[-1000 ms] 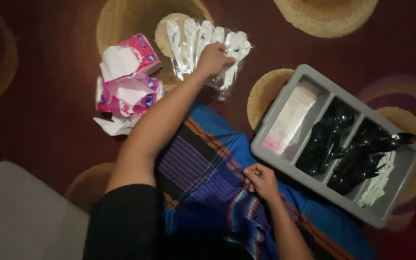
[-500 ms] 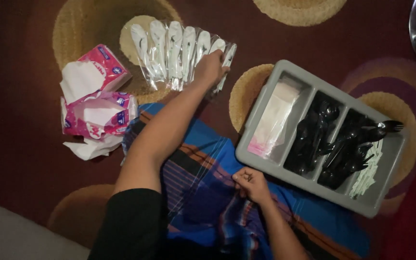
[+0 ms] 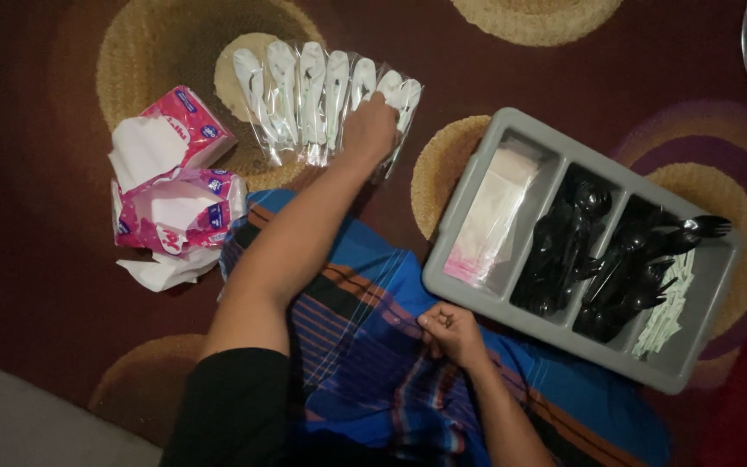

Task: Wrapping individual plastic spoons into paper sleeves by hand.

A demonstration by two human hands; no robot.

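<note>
The left hand (image 3: 372, 130) reaches far out over the carpet (image 3: 36, 311) and rests on a row of clear bags (image 3: 322, 104). I count seven bags, side by side, each with a white piece inside. Each bag is long and thin, and its long side runs from near to far. The bags fan out a little, so the ones on the right lean to the right at the top. The hand lies on the right end of the row. Its fingers are bent down onto the bags, but I cannot tell if they pinch one.

The right hand (image 3: 451, 330) rests near the body on a blue striped cloth (image 3: 365, 380). Its fingers are curled in tight, with nothing to see inside.

On the left lie two pink tissue packs (image 3: 179, 177), both torn open.

On the right sits one grey tray (image 3: 512, 130) with three long boxes. The left box holds clear bags, and the other two hold black spoons and forks (image 3: 598, 259).
</note>
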